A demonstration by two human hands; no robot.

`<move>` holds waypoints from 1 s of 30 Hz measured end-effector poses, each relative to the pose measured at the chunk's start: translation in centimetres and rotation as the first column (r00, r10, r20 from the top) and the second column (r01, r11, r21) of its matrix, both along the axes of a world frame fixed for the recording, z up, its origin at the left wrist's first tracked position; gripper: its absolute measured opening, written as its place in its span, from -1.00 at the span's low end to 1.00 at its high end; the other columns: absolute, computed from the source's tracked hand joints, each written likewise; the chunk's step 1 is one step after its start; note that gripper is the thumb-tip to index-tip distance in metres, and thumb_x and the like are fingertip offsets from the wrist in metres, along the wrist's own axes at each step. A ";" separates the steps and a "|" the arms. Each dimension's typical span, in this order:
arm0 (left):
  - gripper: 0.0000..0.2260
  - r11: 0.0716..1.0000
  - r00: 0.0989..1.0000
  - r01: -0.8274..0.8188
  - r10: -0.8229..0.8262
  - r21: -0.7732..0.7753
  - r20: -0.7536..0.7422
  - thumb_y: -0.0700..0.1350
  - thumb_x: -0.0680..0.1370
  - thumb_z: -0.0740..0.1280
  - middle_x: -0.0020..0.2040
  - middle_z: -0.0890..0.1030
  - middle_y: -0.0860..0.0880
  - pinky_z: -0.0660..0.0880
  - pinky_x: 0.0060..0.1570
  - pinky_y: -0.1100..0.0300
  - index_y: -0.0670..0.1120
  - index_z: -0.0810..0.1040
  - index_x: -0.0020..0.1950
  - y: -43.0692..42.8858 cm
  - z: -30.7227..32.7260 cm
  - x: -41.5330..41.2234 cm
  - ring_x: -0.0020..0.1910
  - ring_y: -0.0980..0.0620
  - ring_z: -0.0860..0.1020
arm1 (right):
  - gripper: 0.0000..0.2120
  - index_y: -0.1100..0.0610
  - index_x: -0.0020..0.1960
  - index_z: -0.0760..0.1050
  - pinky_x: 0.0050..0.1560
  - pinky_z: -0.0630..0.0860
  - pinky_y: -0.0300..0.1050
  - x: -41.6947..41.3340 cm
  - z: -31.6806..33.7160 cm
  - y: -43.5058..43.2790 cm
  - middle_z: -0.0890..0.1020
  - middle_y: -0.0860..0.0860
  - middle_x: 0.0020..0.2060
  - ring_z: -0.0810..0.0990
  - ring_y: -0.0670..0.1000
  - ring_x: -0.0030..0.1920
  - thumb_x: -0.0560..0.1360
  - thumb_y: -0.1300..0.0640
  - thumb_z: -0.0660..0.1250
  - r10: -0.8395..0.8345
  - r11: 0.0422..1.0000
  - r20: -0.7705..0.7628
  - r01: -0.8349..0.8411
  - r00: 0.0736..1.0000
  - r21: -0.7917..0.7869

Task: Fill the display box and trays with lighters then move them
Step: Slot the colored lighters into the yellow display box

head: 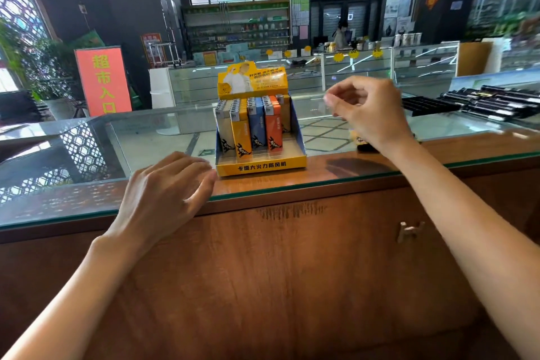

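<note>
The box (261, 166) sits upright in the middle of the bench (336, 174), just back from the near edge, yellow header card standing up behind. The lighters (252, 123) stand in it in rows: grey, yellow, blue, orange, with the front slots on show bare. The left hand (168, 184) lies flat on the glass at the bench edge, fingers straight and together, tips right at the box's front left corner. The right hand (368, 109) hangs in the air to the right of the box, fingers curled in, thumb meeting the forefinger; I cannot tell whether anything is pinched there. Under that wrist a small dark and yellow thing (361, 142) rests on the bench, half hidden. Far right, a black tray (428, 105) lies beside rows of dark lighters (496, 102).
</note>
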State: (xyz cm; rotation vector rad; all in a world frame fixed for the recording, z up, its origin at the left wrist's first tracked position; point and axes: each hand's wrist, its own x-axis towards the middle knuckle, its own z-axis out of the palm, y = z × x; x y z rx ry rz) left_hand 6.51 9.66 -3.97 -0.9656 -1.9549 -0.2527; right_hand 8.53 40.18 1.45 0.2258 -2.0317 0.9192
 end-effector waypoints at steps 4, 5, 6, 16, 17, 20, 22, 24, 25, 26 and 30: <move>-0.74 0.984 0.987 0.151 -0.145 0.094 -0.065 -0.12 0.56 0.24 -0.15 0.69 -0.09 0.61 -0.34 0.04 -0.22 0.67 -0.12 5.0 1.4 1.2 -0.18 -0.03 0.65 | -0.92 0.10 -0.07 0.60 -0.17 0.48 -0.42 3.1 -0.1 8.4 0.64 0.00 -0.22 0.58 -0.21 -0.25 0.48 0.13 0.34 -0.200 0.979 -0.033 0.201 0.979 0.025; -0.74 0.972 0.978 0.206 -0.204 0.112 -0.032 -0.12 0.56 0.24 -0.14 0.69 -0.10 0.61 -0.31 0.03 -0.23 0.67 -0.10 6.8 1.8 1.4 -0.17 -0.03 0.65 | -0.93 0.08 -0.08 0.60 -0.21 0.42 -0.51 3.6 -0.4 10.3 0.63 0.00 -0.22 0.57 -0.25 -0.26 0.48 0.12 0.34 -0.255 0.966 -0.018 0.255 0.967 0.045; -0.75 0.958 0.966 0.254 -0.259 0.133 0.019 -0.12 0.56 0.25 -0.13 0.68 -0.10 0.61 -0.28 0.02 -0.23 0.67 -0.08 8.8 2.4 1.7 -0.17 -0.02 0.64 | -0.93 0.07 -0.09 0.60 -0.25 0.38 -0.54 4.0 -0.7 12.1 0.63 0.00 -0.22 0.56 -0.23 -0.25 0.47 0.11 0.35 -0.306 0.950 0.009 0.305 0.952 0.072; -0.46 0.990 0.638 -0.136 0.124 -0.047 0.760 0.26 0.56 0.09 -0.20 0.58 -0.18 0.55 -0.17 0.09 -0.20 0.45 -0.25 26.4 6.2 -2.1 -0.29 -0.11 0.56 | -0.64 0.04 0.08 0.56 0.12 0.43 0.06 3.6 -4.8 17.9 0.56 0.04 0.13 0.45 0.10 0.19 0.44 -0.19 0.30 -0.491 0.848 0.400 0.319 0.774 0.424; -0.44 0.986 0.571 -0.146 0.155 -0.087 0.806 0.29 0.55 0.07 -0.22 0.56 -0.17 0.58 -0.17 0.08 -0.22 0.44 -0.19 27.4 6.5 -2.8 -0.30 -0.12 0.57 | -0.64 0.03 0.09 0.55 0.13 0.43 0.06 3.6 -4.8 17.9 0.55 0.05 0.14 0.43 0.10 0.20 0.45 -0.19 0.29 -0.499 0.841 0.397 0.319 0.771 0.438; -0.42 0.982 0.329 -0.134 0.172 -0.135 0.928 0.31 0.54 0.10 -0.10 0.50 -0.22 0.54 -0.35 0.11 -0.17 0.40 0.25 29.8 7.1 -4.0 -0.29 -0.13 0.54 | -0.65 0.01 0.11 0.53 0.13 0.40 0.03 3.6 -5.0 18.0 0.54 0.03 0.17 0.41 0.10 0.23 0.46 -0.19 0.28 -0.509 0.827 0.374 0.320 0.775 0.463; -0.44 0.972 0.247 -0.121 0.226 -0.201 0.942 0.27 0.54 0.16 -0.04 0.47 -0.21 0.48 -0.43 0.15 -0.18 0.37 0.28 30.7 7.3 -4.4 -0.30 -0.09 0.51 | -0.67 0.00 0.11 0.53 0.11 0.38 0.02 3.6 -5.1 18.0 0.54 0.02 0.17 0.41 0.10 0.23 0.47 -0.17 0.27 -0.512 0.821 0.349 0.328 0.784 0.468; -0.49 0.963 0.216 -0.127 0.262 -0.239 0.940 0.24 0.53 0.21 -0.13 0.47 -0.18 0.48 -0.47 0.19 -0.22 0.39 0.12 31.0 7.3 -5.0 -0.32 -0.05 0.50 | -0.68 -0.01 0.11 0.53 0.10 0.39 0.01 3.6 -5.2 18.1 0.54 0.01 0.17 0.41 0.09 0.24 0.47 -0.17 0.26 -0.516 0.814 0.328 0.334 0.791 0.475; -0.54 0.963 0.203 -0.130 0.258 -0.235 0.945 0.22 0.53 0.23 -0.18 0.46 -0.16 0.49 -0.51 0.22 -0.22 0.40 0.01 30.9 7.3 -5.3 -0.34 -0.04 0.48 | -0.68 -0.01 0.11 0.53 0.10 0.39 0.01 3.6 -5.2 18.1 0.54 0.01 0.17 0.41 0.09 0.24 0.48 -0.17 0.26 -0.516 0.813 0.321 0.335 0.794 0.477; -0.58 0.966 0.189 -0.132 0.245 -0.223 0.951 0.18 0.53 0.25 -0.22 0.45 -0.14 0.49 -0.54 0.24 -0.21 0.39 -0.09 30.8 7.4 -5.6 -0.37 -0.03 0.47 | -0.68 -0.01 0.12 0.53 0.10 0.40 0.02 3.6 -5.3 18.1 0.54 0.01 0.17 0.41 0.09 0.24 0.48 -0.17 0.26 -0.515 0.812 0.316 0.336 0.797 0.477; -0.69 0.962 0.143 -0.133 0.258 -0.239 0.956 0.03 0.52 0.32 -0.23 0.47 -0.14 0.54 -0.55 0.22 -0.23 0.42 -0.14 30.3 8.1 -5.8 -0.42 -0.03 0.49 | -0.66 0.00 0.13 0.53 0.10 0.39 0.01 3.5 -5.4 18.2 0.55 0.02 0.18 0.40 0.10 0.25 0.48 -0.17 0.25 -0.512 0.812 0.306 0.337 0.803 0.476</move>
